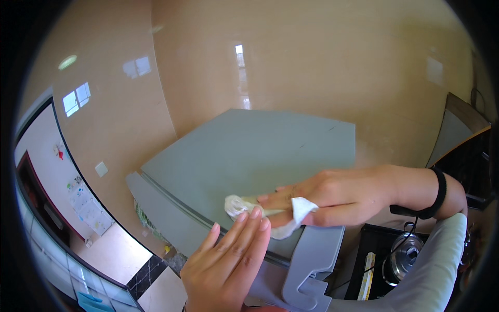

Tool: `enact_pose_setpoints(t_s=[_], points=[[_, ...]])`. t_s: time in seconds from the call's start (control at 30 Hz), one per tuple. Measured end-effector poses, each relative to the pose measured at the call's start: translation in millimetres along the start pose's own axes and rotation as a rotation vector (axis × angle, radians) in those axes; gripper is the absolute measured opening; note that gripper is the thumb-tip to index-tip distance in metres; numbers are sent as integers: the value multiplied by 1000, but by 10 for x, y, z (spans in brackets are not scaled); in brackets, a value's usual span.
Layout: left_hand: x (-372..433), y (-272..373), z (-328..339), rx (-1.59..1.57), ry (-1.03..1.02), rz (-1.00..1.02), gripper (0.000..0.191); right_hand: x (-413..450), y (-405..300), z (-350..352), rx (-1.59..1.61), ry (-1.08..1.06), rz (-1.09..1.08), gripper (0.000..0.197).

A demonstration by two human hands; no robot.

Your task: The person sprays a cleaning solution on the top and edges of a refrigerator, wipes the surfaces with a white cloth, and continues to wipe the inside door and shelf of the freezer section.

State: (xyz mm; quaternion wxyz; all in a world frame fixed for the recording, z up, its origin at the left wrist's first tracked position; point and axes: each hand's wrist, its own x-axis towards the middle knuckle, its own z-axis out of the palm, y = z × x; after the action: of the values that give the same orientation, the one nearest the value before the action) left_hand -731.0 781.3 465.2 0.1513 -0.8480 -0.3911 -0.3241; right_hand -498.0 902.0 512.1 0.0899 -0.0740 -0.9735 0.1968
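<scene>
Under the fingers of my right hand a crumpled white wipe is pressed flat on the grey top of what looks like a refrigerator. One fold of the wipe sticks up between those fingers. My left hand is stretched out palm down, with its fingertips over the front edge beside the wipe. It holds nothing, and I cannot tell whether it touches the wipe. Along the front runs the grey door, with a moulded corner piece at its right end.
Glossy beige tiled walls stand behind and to the left. A doorway opens at far left, with a blue-green object near the bottom. At right, a lidded metal pot sits on a black surface beside a thin cable and a yellow-white strip.
</scene>
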Motion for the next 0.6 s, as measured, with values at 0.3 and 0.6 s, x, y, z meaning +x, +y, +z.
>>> enact_pose_setpoints(t_s=[0.3,0.6], points=[[-3,13,174,208,235,-14,23,-282,16,61,57,161,4,40],[-54,-14,50,94,106,-30,70,-165,685,-309,-205,227,538,45]])
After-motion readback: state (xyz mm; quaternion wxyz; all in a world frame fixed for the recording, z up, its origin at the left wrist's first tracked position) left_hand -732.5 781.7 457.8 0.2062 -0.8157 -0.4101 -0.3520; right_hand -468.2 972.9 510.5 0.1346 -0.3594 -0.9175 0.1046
